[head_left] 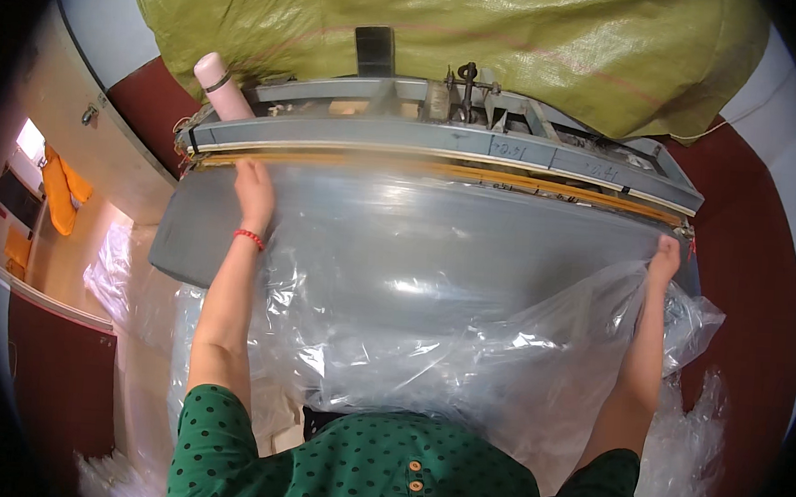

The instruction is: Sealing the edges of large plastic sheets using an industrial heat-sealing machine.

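Note:
A wide clear plastic sheet (392, 339) lies stretched over a grey work surface (203, 227) and drapes down toward my body in shiny folds. My left hand (253, 196) is closed on the sheet's left side, its fingertips close to the orange strip (592, 198) along a long metal bar frame (350, 136). On the far right, my right hand (664, 258) is a closed fist gripping the sheet's right side, and folds of plastic hang below it. The sheet's far edge near the strip is hard to make out.
A pink bottle (224, 87) leans at the frame's left end. Behind the frame hang a metal hook fitting (467, 84) and a large yellow-green tarp (538, 47). More crumpled plastic (691, 449) lies at lower right. A door (106, 103) stands at the left.

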Tool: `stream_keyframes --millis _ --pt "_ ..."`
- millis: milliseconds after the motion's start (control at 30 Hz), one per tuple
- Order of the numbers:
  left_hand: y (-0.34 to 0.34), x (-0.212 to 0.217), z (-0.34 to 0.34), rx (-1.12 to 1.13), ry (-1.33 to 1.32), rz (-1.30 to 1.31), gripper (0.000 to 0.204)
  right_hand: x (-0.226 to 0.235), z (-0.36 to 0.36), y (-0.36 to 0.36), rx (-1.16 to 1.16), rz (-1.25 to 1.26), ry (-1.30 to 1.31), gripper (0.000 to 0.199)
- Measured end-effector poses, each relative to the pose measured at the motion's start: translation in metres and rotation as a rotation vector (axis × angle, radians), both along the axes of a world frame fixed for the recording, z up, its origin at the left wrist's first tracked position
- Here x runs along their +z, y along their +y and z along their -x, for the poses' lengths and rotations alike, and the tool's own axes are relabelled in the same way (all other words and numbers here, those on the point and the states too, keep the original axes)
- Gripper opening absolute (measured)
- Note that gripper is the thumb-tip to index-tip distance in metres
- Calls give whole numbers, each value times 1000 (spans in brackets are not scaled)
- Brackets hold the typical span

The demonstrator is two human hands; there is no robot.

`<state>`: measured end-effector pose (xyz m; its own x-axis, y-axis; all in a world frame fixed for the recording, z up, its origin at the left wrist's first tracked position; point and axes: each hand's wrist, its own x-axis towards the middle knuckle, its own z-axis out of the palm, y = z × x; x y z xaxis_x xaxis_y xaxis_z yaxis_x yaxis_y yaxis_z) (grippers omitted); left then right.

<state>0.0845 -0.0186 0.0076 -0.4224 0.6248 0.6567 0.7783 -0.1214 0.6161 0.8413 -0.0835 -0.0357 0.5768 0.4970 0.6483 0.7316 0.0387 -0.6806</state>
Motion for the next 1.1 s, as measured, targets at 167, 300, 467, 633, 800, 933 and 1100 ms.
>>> stream_keyframes --millis 167,300,467,633,800,933,1100 --pt "29 -18 24 23 -140 -7 22 1 17 37 133 3 136 21" --pt "37 -22 26 35 -337 30 21 4 28 53 109 22 173 22" --pt "35 -9 5 174 -316 3 17 -3 7 60 60 -25 179 17" --pt "38 -20 36 229 -445 -165 14 17 24 57 262 -49 501 11" --pt "34 -16 33 24 -700 -292 19 26 22 44 293 11 404 9" --pt "-1 -7 47 110 80 34 29 58 74 13 303 7 -17 14" --pt "-41 2 33 78 306 288 21 86 119 -99 58 48 -384 19"
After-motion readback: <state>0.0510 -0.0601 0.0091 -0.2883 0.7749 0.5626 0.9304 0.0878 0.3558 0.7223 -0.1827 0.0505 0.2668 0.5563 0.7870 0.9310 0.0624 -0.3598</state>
